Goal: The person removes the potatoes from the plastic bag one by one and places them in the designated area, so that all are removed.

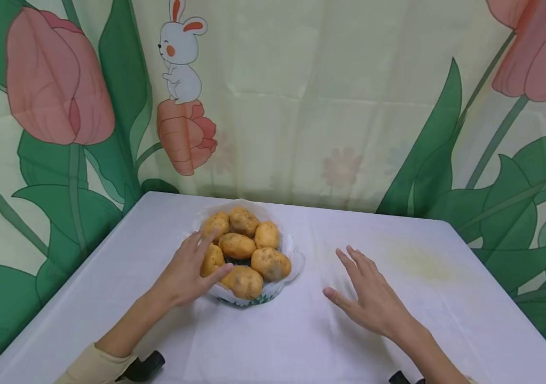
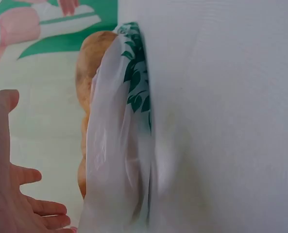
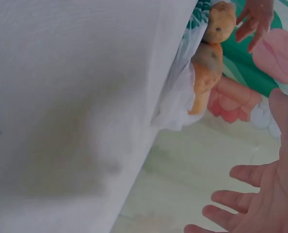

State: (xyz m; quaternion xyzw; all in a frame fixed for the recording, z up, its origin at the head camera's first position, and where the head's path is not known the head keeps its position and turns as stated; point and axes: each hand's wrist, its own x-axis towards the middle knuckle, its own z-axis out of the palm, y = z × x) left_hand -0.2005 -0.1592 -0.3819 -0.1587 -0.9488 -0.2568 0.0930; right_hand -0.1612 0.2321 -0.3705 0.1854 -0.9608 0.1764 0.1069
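Several potatoes point(image 1: 237, 246) sit in an opened white plastic bag point(image 1: 293, 266) with green leaf print, left of the table's middle. My left hand point(image 1: 191, 269) is over the bag's left side, fingers spread, overlapping the nearest potatoes in the head view. Seen from the left wrist, that hand point(image 2: 17, 189) is above the bag point(image 2: 117, 145) with nothing in its fingers. To the right of the bag, my right hand point(image 1: 369, 296) hovers over the tablecloth, fingers apart and holding nothing. The right wrist view shows its palm point(image 3: 275, 189) facing the potatoes point(image 3: 207, 63).
A white cloth covers the table point(image 1: 263, 346). Faint yellowish stains point(image 1: 421, 264) mark it at the right. Behind the table hangs a curtain point(image 1: 273, 106) printed with tulips and a rabbit on a carrot. Dark wrist camera mounts point(image 1: 145, 367) show at the bottom edge.
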